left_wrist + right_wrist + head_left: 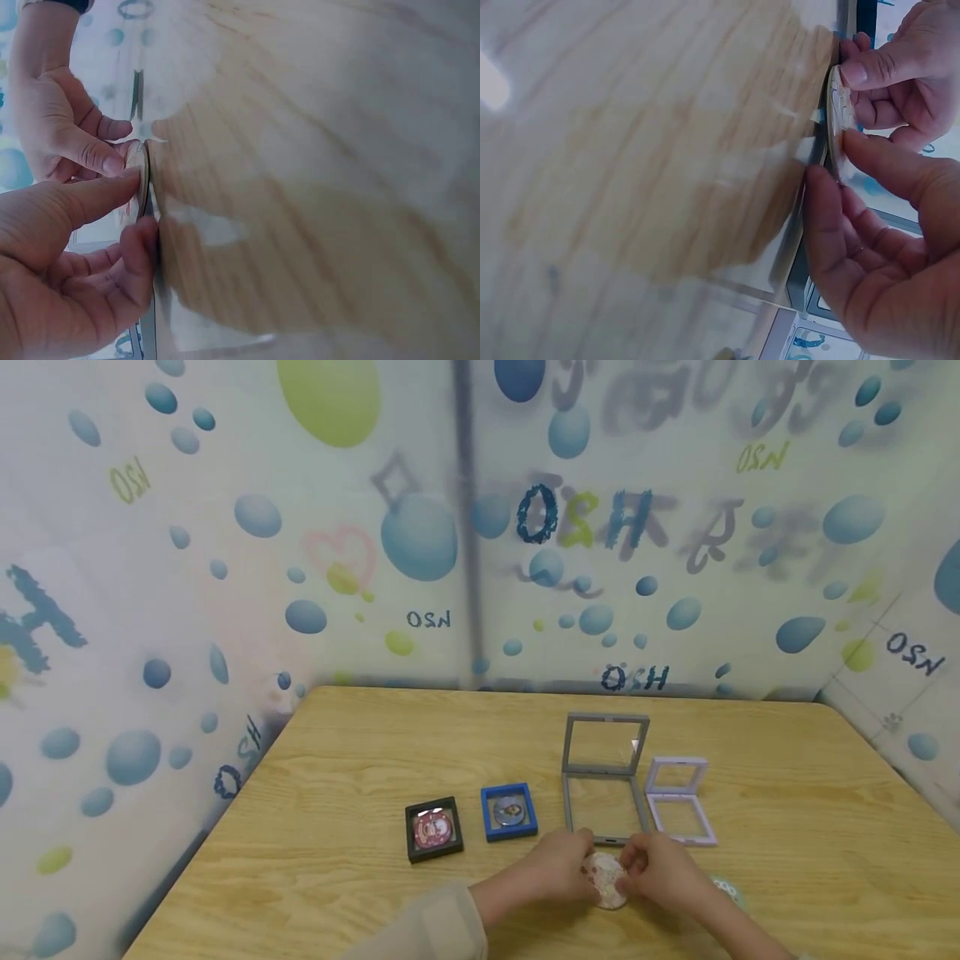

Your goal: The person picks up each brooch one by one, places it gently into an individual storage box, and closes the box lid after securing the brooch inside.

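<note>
A round, flat badge [606,881] with a pale patterned face is held between both hands, just in front of an open grey display frame [567,802]. My left hand [558,867] pinches its left edge, the thumb lying on the printed face in the left wrist view. On the opposite edge, my right hand [663,868] pinches the badge between thumb and fingers. Both wrist views show the badge [840,112] nearly edge-on, tilted up close to the tabletop. A green and white round piece [727,889] lies by the right forearm, which partly hides it.
To the right of the grey frame stands a smaller open lilac frame [702,818]. On the left, a blue frame [510,835] and a black frame [435,852] each hold a round badge. The wooden table [337,793] meets a patterned curtain [375,652] at the back.
</note>
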A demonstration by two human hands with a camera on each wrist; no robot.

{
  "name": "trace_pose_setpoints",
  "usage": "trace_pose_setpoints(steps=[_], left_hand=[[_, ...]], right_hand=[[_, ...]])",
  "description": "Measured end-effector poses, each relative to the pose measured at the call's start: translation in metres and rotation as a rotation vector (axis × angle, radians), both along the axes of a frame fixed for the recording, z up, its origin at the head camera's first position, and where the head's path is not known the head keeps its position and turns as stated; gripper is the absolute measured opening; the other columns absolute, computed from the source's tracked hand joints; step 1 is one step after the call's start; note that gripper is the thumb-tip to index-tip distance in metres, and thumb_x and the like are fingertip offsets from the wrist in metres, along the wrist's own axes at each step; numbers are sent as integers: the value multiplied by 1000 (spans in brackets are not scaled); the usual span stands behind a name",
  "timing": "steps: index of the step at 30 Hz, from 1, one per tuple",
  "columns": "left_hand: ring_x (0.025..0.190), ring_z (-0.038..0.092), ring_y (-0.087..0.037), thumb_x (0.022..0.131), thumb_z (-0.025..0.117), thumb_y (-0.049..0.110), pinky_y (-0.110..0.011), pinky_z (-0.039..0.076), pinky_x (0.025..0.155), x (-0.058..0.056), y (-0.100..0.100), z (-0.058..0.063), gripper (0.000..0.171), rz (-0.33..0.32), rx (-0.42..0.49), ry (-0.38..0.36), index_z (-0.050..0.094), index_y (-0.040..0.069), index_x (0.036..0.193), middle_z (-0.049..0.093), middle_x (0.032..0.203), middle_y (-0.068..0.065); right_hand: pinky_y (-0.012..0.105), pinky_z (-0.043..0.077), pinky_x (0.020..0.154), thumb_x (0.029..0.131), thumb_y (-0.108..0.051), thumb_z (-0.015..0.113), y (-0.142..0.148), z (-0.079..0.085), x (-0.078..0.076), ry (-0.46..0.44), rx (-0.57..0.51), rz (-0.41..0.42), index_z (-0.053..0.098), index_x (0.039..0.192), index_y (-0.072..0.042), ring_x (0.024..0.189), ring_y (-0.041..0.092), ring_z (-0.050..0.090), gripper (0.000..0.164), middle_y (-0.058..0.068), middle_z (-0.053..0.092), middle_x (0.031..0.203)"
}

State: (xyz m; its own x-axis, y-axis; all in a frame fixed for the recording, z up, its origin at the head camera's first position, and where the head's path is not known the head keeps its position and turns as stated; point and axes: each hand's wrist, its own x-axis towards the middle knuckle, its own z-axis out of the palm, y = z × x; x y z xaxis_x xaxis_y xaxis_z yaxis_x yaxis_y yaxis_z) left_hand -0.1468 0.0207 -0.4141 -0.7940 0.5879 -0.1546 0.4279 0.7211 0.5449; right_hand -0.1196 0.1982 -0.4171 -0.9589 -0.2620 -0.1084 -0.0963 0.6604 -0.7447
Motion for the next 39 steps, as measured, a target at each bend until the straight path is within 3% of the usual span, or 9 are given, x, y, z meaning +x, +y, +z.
trace_pose_setpoints(steps=[5, 7, 12, 14, 16, 24, 28, 32, 39], left_hand=[[59, 44, -4, 70, 76, 10, -16, 37, 53, -2, -3, 1, 24, -15, 59, 9, 58, 7, 86, 52, 67, 6], [58, 45, -4, 71, 74, 7, -16, 38, 53, -2, -5, 2, 21, -6, 108, -25, 59, 6, 84, 52, 66, 5], [53, 53, -8, 74, 70, -2, -19, 44, 48, -4, -9, 3, 15, 124, 356, -280, 56, 2, 79, 56, 63, 0], [50, 56, -12, 76, 69, -3, -21, 46, 47, -6, -9, 5, 14, 178, 428, -340, 56, 1, 77, 56, 61, -2], [51, 56, -13, 77, 68, -2, -21, 46, 47, -9, -8, 7, 12, 208, 455, -349, 56, 1, 76, 55, 61, -2], [52, 48, -8, 79, 67, 1, -18, 41, 46, -17, -1, 13, 11, 292, 492, -220, 57, 0, 75, 52, 61, 0], [52, 47, -7, 78, 67, 0, -18, 40, 46, -26, 4, 12, 11, 329, 500, -153, 58, 0, 73, 52, 61, 0], [53, 47, -8, 78, 68, 2, -19, 40, 46, -37, 9, 11, 12, 369, 475, -108, 57, 2, 73, 52, 62, 0], [53, 44, -8, 74, 71, 4, -18, 37, 47, -53, 17, 8, 13, 407, 399, 73, 59, 3, 68, 52, 59, 1]], right_hand=[[22, 46, 48, 70, -3, 73, 1, 0, 0, -43, -83, 4, 57, 79, 0, 59, 14, 52, 18, 2, 55, 66], [22, 46, 48, 72, -2, 71, 2, -1, 0, -72, -126, 21, 56, 79, 2, 59, 13, 53, 17, 2, 55, 65], [25, 50, 52, 76, 0, 66, 7, 2, -4, -143, -225, 48, 55, 80, 7, 58, 16, 58, 14, 4, 58, 64], [27, 52, 54, 78, 0, 65, 8, 4, -5, -162, -247, 31, 54, 82, 9, 60, 17, 60, 15, 6, 58, 64], [28, 52, 54, 78, 0, 65, 8, 6, -7, -162, -242, 1, 54, 83, 10, 60, 18, 61, 15, 6, 59, 64], [28, 53, 57, 78, 2, 64, 1, 10, -17, -131, -218, -170, 53, 84, 12, 62, 17, 62, 16, 8, 60, 69], [29, 53, 57, 79, 2, 65, -1, 13, -25, -106, -205, -210, 54, 84, 12, 62, 17, 62, 16, 8, 60, 69], [28, 53, 55, 79, 2, 65, -1, 14, -34, -90, -183, -249, 55, 83, 12, 59, 16, 62, 15, 9, 61, 68], [27, 53, 57, 80, 2, 64, -4, 11, -50, -124, -193, -334, 53, 85, 11, 58, 14, 61, 15, 14, 57, 76]])
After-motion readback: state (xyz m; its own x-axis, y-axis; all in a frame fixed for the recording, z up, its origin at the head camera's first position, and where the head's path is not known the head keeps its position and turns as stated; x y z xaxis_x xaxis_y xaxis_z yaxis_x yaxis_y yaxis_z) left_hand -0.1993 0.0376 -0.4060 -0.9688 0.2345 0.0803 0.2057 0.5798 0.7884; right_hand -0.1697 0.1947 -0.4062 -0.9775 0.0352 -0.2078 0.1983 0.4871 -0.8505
